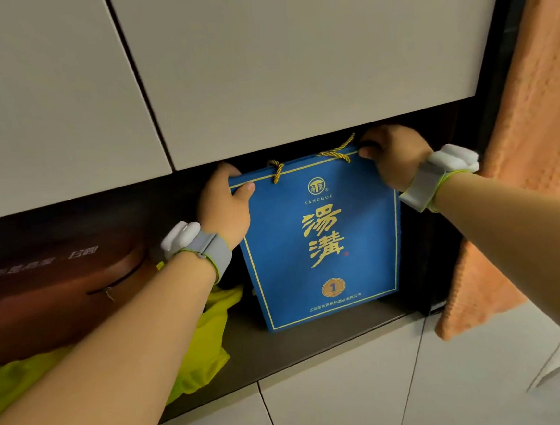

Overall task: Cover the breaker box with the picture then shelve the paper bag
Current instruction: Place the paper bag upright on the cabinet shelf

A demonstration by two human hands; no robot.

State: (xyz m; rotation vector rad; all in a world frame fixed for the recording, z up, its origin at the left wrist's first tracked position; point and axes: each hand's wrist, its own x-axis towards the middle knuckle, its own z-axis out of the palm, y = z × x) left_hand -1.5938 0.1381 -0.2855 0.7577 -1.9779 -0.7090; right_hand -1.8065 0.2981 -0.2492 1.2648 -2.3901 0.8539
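Grey wristbands with white modules, bare forearms

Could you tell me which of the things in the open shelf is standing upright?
The blue paper bag, held at its top corners by the left hand and right hand. The brown case lies flat and the yellow cloth is crumpled.

The paper bag hides the shelf's back; the brown case's lettering is blurred, its left end cropped.

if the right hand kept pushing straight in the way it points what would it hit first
Probably the dark back of the shelf opening. The right hand grips the top right corner of the blue paper bag, pointing into the recess under the white cabinet door. Depth there is too dark to judge.
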